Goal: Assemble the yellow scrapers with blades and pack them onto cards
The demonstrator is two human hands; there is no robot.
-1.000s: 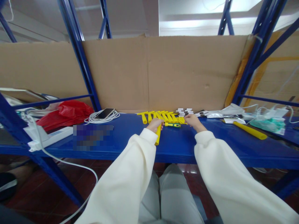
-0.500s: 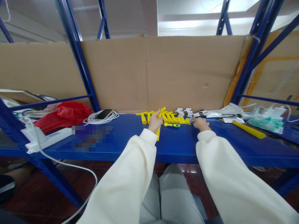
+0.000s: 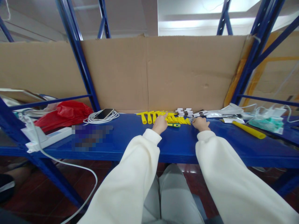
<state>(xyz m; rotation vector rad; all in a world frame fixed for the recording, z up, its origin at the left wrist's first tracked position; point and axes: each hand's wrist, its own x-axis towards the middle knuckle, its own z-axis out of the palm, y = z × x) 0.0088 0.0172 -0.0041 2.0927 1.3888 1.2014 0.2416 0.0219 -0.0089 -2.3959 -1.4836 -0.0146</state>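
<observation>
Centrally, on a blue shelf (image 3: 177, 146), a row of yellow T-shaped pieces (image 3: 144, 118) is lying near the foot of a cardboard panel (image 3: 187, 68). Left hand (image 3: 160, 123): sitting at the row's middle, covering part of it; fingers are pointing forward among the pieces, and whether they are gripping one, cannot tell. Right hand (image 3: 201, 123): resting low at the row's right end, knuckles up, fingers curling inward beside small grey bits (image 3: 191, 119); whether they are pinching any, cannot tell.

One green-and-yellow screwdriver handle (image 3: 174, 125): lying just right of the left hand, in front of the row. Several small yellow wedges (image 3: 182, 120): lying side by side between the hands. Black-and-white packets (image 3: 184, 111): stacking up behind the wedges. One long yellow tube (image 3: 249, 129): lying well to the right, slanting toward the shelf's front edge.

Farther left: one coil of white cable (image 3: 113, 117), with a phone (image 3: 105, 114) resting on it; one red plastic bag (image 3: 67, 112), lying crumpled; one white power strip (image 3: 58, 136), lying in front of the bag. Cream sleeves (image 3: 137, 158) are covering both forearms.
</observation>
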